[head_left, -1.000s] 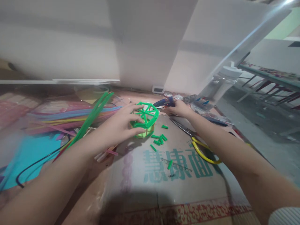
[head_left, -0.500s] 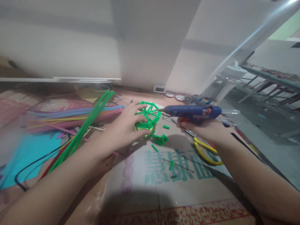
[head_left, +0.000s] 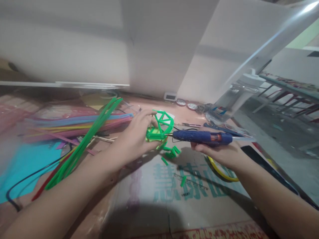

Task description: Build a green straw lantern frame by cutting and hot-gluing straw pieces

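Glue gun meets green frame's edge; nearer cardboard lies open.

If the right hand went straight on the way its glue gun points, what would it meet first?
Probably the green frame: the glue gun in the right hand has its tip right by the frame's near edge, though whether they touch is unclear.

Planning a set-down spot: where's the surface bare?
Free: cardboard between the lone green offcut nearest the wearer and the red print. Crowded: around the green frame, with the offcut heap and glue gun; the left side, under the green strips.
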A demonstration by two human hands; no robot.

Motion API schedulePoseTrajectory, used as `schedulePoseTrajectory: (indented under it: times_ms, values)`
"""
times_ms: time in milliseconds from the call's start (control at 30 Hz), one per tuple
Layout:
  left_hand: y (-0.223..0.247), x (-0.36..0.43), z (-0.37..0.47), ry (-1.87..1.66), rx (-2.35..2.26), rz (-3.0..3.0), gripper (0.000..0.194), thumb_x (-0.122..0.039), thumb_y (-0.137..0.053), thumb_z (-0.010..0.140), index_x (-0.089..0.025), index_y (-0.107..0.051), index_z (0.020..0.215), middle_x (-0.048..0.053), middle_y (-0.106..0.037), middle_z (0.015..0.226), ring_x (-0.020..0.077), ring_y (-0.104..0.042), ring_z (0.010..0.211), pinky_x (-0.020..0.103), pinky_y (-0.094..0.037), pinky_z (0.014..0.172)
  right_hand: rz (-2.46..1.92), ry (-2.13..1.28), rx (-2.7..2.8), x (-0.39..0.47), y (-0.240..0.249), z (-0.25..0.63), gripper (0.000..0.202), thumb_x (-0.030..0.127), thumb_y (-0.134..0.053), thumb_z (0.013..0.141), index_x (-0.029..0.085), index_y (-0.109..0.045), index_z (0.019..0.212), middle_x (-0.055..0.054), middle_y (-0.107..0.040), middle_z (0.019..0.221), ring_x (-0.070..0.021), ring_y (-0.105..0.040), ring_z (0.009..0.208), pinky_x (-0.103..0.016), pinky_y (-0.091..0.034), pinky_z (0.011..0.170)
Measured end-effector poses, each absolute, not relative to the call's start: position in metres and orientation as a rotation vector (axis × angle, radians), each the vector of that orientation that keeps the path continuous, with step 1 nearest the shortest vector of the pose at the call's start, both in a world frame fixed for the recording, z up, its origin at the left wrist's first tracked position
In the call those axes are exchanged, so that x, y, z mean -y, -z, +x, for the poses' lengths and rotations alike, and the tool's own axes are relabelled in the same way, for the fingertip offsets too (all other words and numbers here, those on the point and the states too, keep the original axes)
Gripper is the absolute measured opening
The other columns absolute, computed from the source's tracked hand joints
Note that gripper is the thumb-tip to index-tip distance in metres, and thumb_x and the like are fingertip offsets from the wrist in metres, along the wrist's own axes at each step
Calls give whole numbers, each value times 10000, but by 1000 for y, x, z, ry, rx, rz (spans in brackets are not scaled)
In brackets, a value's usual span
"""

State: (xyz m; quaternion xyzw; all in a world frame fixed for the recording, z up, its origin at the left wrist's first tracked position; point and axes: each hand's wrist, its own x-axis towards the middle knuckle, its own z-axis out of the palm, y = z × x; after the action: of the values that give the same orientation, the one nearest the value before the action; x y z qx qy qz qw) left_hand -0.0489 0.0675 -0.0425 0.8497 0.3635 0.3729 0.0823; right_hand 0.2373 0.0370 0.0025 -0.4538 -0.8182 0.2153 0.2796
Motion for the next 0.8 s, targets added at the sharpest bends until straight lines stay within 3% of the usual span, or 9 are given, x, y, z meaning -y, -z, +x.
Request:
schedulePoseTrajectory:
  times_ms: [100, 167, 300, 400, 633, 800]
  values:
    - [48, -70, -48, -1183, -1123, 2525, 712, -355, -879, 764, -223, -446, 1314, 217, -380, 1569, 374, -380, 1502, 599, -370, 1205, -1220, -564, 2175, -37, -3, 238, 292, 508, -702, 902, 255, -662, 761, -39, -688, 747, -234, -662, 717, -375, -571, 704]
    - [51, -71, -47, -1160, -1138, 2513, 861, -392, -905, 732, -217, -394, 1402, 235, -334, 1595, 395, -337, 1528, 606, -343, 1223, -1230, -566, 2169, -35, -3, 236, 277, 483, -717, 889, 253, -651, 749, -33, -665, 723, -229, -645, 693, -365, -565, 671]
    - [53, -69, -41, -1171, -1119, 2476, 706, -287, -813, 828, -234, -409, 1405, 169, -465, 1507, 333, -441, 1464, 563, -390, 1205, -1209, -581, 2185, -34, -3, 233, 288, 478, -719, 878, 248, -636, 725, -29, -639, 686, -211, -612, 647, -329, -526, 576]
    - [53, -68, -39, -1220, -1070, 2503, 569, -264, -794, 843, -235, -479, 1316, 139, -541, 1395, 306, -523, 1365, 536, -436, 1168, -1232, -546, 2192, -36, -1, 236, 313, 509, -713, 875, 250, -630, 721, -32, -646, 691, -216, -620, 662, -338, -537, 598]
    - [48, -73, -51, -1162, -1123, 2610, 450, -224, -761, 854, -246, -559, 1255, 115, -535, 1359, 317, -536, 1321, 531, -446, 1147, -1318, -453, 2127, -37, 2, 244, 337, 587, -699, 854, 274, -655, 737, -56, -693, 767, -291, -701, 807, -448, -595, 792]
    - [46, -76, -56, -1126, -1142, 2650, 488, -192, -743, 832, -250, -557, 1280, 122, -510, 1379, 336, -497, 1373, 541, -416, 1176, -1301, -566, 2102, -35, 0, 235, 347, 599, -731, 836, 271, -649, 758, -42, -694, 736, -254, -673, 731, -373, -594, 670]
